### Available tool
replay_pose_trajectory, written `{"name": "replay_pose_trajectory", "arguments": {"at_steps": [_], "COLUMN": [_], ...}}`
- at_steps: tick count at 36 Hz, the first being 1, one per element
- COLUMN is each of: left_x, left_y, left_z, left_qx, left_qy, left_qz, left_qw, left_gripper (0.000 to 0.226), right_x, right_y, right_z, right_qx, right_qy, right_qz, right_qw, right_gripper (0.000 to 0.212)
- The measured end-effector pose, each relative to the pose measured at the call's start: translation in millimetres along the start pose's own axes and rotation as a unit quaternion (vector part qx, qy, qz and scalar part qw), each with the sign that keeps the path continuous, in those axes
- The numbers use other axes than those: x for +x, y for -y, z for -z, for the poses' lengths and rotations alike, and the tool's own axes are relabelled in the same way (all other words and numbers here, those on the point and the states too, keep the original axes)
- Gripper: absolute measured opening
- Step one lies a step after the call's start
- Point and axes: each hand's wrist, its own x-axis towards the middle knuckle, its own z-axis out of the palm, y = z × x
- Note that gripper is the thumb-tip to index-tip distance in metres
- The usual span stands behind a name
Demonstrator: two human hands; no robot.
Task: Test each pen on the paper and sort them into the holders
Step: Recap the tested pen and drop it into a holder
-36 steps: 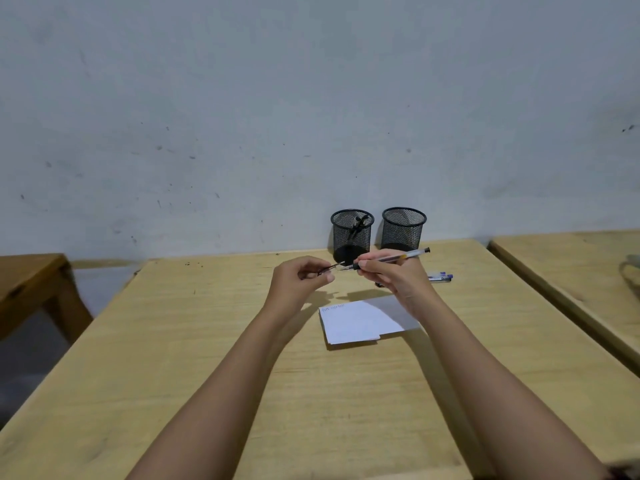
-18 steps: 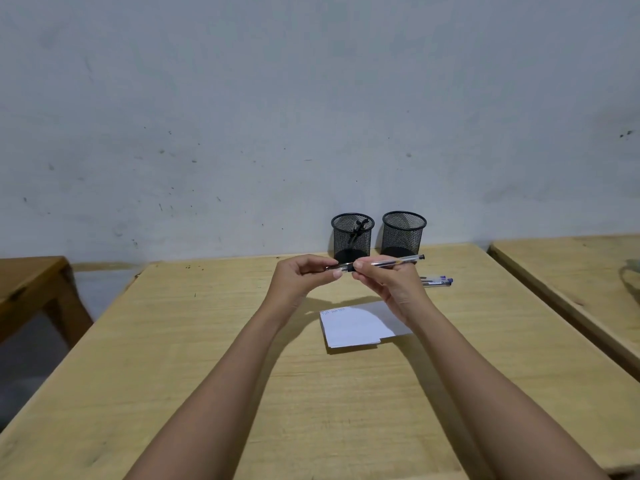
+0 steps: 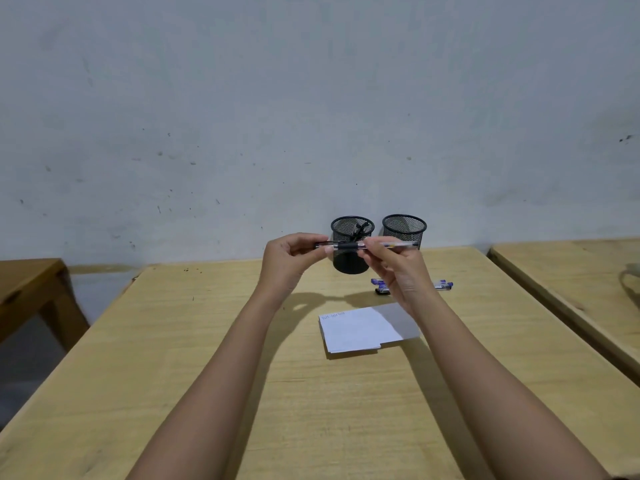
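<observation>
Both hands hold one clear pen (image 3: 349, 245) with a black grip level in the air, in front of the holders. My left hand (image 3: 289, 263) pinches its left end, where the cap is. My right hand (image 3: 398, 271) grips the barrel. Two black mesh holders stand at the table's far edge: the left holder (image 3: 351, 251) has a dark pen in it, the right holder (image 3: 404, 228) looks empty. A white paper (image 3: 363, 329) with a few scribbles at its top lies below the hands. More pens (image 3: 443, 285) lie on the table behind my right hand, partly hidden.
The wooden table (image 3: 207, 341) runs to a grey wall. A second wooden table (image 3: 571, 282) stands close on the right and a darker one (image 3: 27, 282) on the left, with a gap of floor between.
The hands have come together and risen a little; the cap end held by my left hand now sits on the pen, which has levelled out.
</observation>
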Motion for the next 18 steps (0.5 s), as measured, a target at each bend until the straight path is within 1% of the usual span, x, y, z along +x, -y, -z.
{"name": "replay_pose_trajectory", "arguments": {"at_steps": [3, 6, 9, 11, 15, 18], "left_x": [2.1, 5.3, 11.2, 15.6, 25.4, 35.1], "left_y": [-0.5, -3.0, -6.8, -9.5, -15.3, -18.9], "left_z": [9.8, 13.5, 13.7, 11.6, -0.6, -11.1], "left_qx": [0.010, 0.002, -0.010, -0.013, -0.014, -0.008], "left_qy": [0.008, 0.010, 0.005, 0.007, 0.013, 0.035], "left_qz": [0.009, 0.010, 0.002, -0.002, -0.019, -0.032], "left_qw": [1.000, 1.000, 1.000, 1.000, 1.000, 0.999], "left_gripper": [0.020, 0.022, 0.025, 0.026, 0.026, 0.024], "right_x": [1.5, 2.4, 4.8, 7.9, 15.9, 22.6], "right_y": [3.5, 5.4, 7.8, 9.7, 13.7, 16.5], "right_z": [12.5, 18.3, 17.9, 14.8, 8.6, 8.8], "right_qx": [-0.044, -0.129, -0.270, -0.337, -0.405, -0.443], "right_qy": [0.021, 0.067, 0.093, 0.097, 0.109, 0.107], "right_qz": [-0.002, 0.007, 0.027, 0.025, 0.028, 0.028], "right_qw": [0.999, 0.989, 0.958, 0.936, 0.907, 0.890], "right_gripper": [0.003, 0.010, 0.013, 0.016, 0.022, 0.027]}}
